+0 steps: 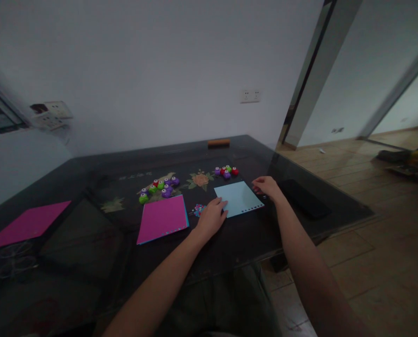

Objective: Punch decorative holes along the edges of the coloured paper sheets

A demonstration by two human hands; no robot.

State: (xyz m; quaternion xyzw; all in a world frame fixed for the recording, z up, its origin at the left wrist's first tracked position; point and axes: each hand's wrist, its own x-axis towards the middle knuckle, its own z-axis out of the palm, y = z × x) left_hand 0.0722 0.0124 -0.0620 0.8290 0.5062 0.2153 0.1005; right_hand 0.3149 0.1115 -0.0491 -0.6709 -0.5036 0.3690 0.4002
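Head view: the left hand (212,217) rests, fingers spread, on the pale-blue punched sheet (242,198). The right hand (266,186) curls beside it, contents unclear.

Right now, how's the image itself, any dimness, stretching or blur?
Head view: dim overall, the wall gray; head view: looks stretched toward the edges, as with the far-left pink sheet; head view: the colored bits by the left hand blur together, while the pale sheet stands out against the dark table.

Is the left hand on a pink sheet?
No, the left hand rests at the left edge of the pale blue paper.
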